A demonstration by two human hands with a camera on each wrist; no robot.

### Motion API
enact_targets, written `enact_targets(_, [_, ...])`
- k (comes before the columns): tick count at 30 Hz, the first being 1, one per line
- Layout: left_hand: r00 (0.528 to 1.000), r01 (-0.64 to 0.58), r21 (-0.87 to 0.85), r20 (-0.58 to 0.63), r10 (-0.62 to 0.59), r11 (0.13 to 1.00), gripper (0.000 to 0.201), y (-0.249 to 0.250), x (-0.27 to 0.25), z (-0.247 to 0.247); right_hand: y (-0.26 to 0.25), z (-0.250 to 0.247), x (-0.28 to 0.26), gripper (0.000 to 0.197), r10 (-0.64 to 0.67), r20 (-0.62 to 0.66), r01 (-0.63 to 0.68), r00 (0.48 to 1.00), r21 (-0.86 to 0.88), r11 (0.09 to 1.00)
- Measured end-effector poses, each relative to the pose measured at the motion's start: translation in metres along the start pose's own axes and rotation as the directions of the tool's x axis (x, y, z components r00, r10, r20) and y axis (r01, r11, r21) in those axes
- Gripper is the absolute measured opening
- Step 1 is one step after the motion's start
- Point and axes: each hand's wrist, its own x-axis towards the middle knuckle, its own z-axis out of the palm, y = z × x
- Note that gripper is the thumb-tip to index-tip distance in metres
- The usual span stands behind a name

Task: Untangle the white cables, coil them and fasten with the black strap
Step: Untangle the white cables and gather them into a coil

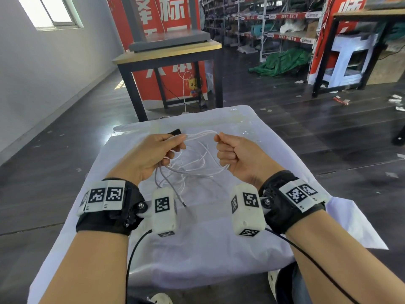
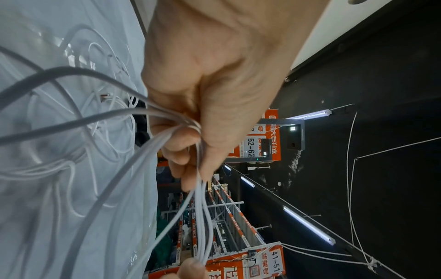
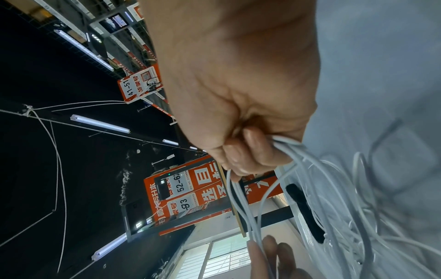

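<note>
White cables [image 1: 192, 159] at frame centre hang above the counter [image 1: 219, 249], your left hand [image 1: 151, 156] and right hand [image 1: 238, 156] fingers clamped on gathered strands; pulling apart could tighten loose loops below into knots, black strap [image 1: 175, 132] unused.

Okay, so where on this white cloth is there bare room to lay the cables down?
Bare white cloth lies near the person, beneath the wrists, and along the right edge beyond the right hand. The middle is crowded: white cables hang between both hands, and the black strap sits just beyond the left hand.
</note>
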Motion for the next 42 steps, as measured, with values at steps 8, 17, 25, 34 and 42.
enact_targets(8, [0.995, -0.077, 0.113, -0.061, 0.084, 0.991, 0.022, -0.005, 0.003, 0.008, 0.005, -0.001, -0.001, 0.027, 0.056, -0.040, -0.061, 0.998, -0.137, 0.989])
enact_targets(17, [0.983, -0.171, 0.361, 0.001, 0.184, 0.917, 0.015, -0.006, -0.001, 0.011, -0.001, 0.001, -0.004, 0.029, 0.085, 0.101, -0.078, 0.991, -0.069, 0.995])
enact_targets(25, [0.975, -0.064, 0.160, -0.202, 0.096, 0.985, 0.009, -0.008, 0.004, -0.002, -0.003, -0.005, -0.001, 0.028, 0.089, 0.024, -0.088, 0.996, -0.055, 0.995])
enact_targets(34, [0.995, 0.104, -0.524, 0.063, -0.083, 0.845, 0.014, 0.006, -0.006, -0.009, -0.004, -0.009, -0.001, 0.022, 0.013, -0.102, -0.024, 0.995, -0.113, 0.993])
enact_targets(42, [0.998, -0.031, -0.739, 0.012, 0.060, 0.673, 0.024, 0.009, -0.009, -0.004, 0.002, -0.005, -0.004, 0.023, 0.105, -0.099, -0.131, 0.990, -0.316, 0.940])
